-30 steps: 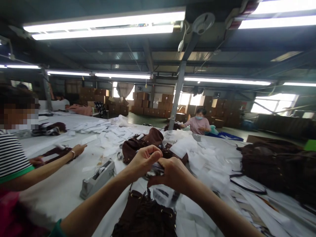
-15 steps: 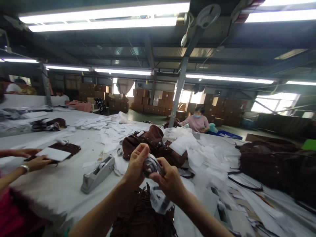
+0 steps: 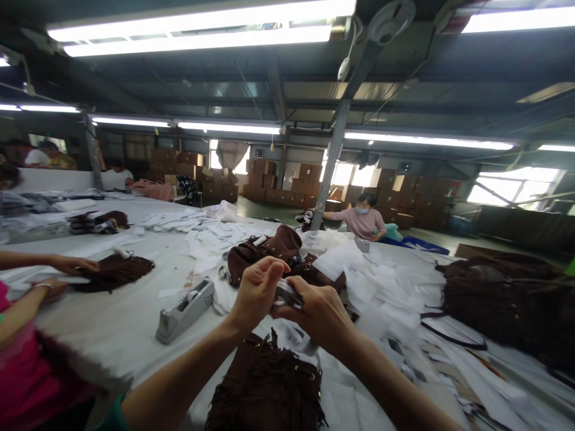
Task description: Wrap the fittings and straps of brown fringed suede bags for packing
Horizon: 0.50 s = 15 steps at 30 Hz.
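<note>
Both my hands meet at the centre around a small wrapped bundle (image 3: 287,293), greyish and shiny, mostly hidden by the fingers. My left hand (image 3: 258,293) pinches at its upper left side. My right hand (image 3: 321,308) grips it from the right, thumb below. Clear plastic (image 3: 294,335) lies just under the hands. Below them is a dark brown fringed bag (image 3: 269,386) with metal eyelets. More brown bags (image 3: 287,242) lie just beyond my hands, and a grey tape dispenser (image 3: 186,311) stands to the left.
At the left, a co-worker's hands (image 3: 74,266) are at another fringed bag (image 3: 119,272). White paper and plastic (image 3: 377,287) are heaped to the right, beside a large dark pile of bags (image 3: 503,299). A masked person (image 3: 362,221) sits across the table by a post (image 3: 331,161).
My hands have turned and closed more tightly over the bundle. The plastic beneath has shifted, showing more of the fringed bag. The co-worker's white sheet has moved left off the other bag.
</note>
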{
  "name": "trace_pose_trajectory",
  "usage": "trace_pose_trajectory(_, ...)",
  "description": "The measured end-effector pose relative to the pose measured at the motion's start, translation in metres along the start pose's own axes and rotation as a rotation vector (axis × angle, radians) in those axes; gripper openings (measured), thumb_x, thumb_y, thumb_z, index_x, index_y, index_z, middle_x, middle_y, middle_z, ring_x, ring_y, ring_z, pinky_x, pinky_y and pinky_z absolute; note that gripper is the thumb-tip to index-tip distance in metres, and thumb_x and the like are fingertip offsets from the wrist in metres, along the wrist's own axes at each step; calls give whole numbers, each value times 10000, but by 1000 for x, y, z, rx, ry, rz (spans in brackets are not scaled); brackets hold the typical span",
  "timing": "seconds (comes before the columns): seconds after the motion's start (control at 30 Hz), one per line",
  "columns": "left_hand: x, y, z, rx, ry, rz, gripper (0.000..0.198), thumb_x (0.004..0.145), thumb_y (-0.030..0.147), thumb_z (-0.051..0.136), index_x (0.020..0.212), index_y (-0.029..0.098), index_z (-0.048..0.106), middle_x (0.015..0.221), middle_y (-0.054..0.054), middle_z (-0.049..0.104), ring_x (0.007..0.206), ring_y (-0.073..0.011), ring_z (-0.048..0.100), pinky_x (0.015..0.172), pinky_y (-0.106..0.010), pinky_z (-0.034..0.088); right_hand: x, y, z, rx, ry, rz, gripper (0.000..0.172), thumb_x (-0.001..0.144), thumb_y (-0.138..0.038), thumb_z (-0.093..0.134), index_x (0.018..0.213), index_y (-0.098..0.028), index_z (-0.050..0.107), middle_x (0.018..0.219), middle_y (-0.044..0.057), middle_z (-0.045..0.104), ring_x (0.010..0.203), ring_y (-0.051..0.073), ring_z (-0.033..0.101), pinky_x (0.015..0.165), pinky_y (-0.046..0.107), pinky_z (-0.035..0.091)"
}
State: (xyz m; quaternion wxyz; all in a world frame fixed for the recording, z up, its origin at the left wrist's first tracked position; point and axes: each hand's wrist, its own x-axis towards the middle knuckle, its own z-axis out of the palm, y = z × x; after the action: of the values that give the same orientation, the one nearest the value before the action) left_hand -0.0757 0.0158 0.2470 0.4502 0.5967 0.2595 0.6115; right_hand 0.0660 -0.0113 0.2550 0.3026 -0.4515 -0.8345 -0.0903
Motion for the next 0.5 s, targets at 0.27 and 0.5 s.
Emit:
trace_pose_trajectory(0.27,1,-17,2,-162,-71,-166,537,709,685,557,814,158,551,487,65,451,374,-66,400,375,-166,303,-22,3,27,-13,-9,184,308,941,-433,396,956,-159,537,663,47,673,585,197,653,501,227,328)
trace_pose_trajectory(0.5,4,17,-4,-30,-319,-95,343,709,445,703,856,152,606,562,47,524,430,-54,419,396,-148,311,-14,9,-2,142,-24,97,360,816,-518,585,945,-183,585,689,8,668,626,167,626,545,219,351)
